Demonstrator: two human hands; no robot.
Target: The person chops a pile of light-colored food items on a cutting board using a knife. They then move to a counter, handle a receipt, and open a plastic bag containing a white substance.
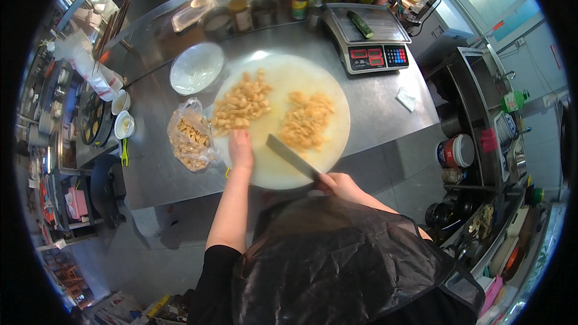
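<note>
A round whitish cutting board point(271, 167) lies on the steel worktable. On its left half is a pile of rounded, pale tan food pieces point(244, 101); on its right half, a pile of thinner, sliced-looking pieces point(307, 119). My left hand point(241, 146) rests at the near edge of the left pile, fingertips against the closest pieces; whether it grips any is unclear. With my right hand point(336, 185) I hold the handle of a cleaver point(291, 155). Its blade points away and left over the board, just on the near side of the sliced pile.
A clear plastic bag point(192, 137) of similar pieces sits left of the board, behind it a plastic-lined white bowl point(197, 68). A digital scale point(368, 38) bearing a cucumber piece point(360, 25) stands back right. Sauce bottles point(299, 0) line the back. A folded white cloth point(406, 99) lies right.
</note>
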